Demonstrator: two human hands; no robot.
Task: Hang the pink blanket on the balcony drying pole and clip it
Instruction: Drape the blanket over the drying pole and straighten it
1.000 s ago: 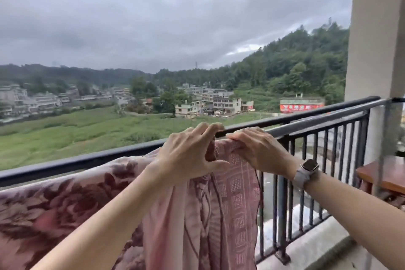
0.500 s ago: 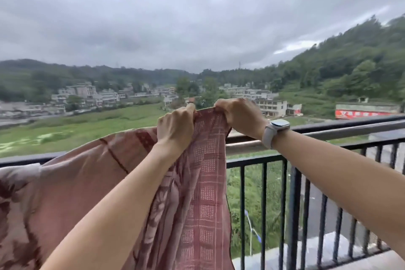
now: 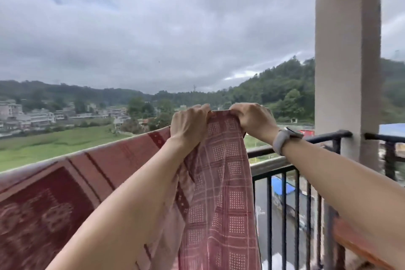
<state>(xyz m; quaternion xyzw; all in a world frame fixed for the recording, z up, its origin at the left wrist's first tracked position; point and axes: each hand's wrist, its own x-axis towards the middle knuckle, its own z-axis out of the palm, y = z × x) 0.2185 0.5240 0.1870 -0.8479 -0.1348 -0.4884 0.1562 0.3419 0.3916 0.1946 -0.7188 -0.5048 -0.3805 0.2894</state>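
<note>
Grey sky and hills lie beyond our balcony railing [image 3: 285, 173]. We hold the pink blanket [image 3: 221, 182] above it, left hand [image 3: 189, 124] and right hand [image 3: 252, 118] curled tight on its top edge, cloth hanging below our fingers [image 3: 202, 108]. If either grip slackens, it may slide overboard.

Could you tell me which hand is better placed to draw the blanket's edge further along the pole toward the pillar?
Probably the right hand: it grips the pink blanket on the pillar side, beside bare pole.
</note>
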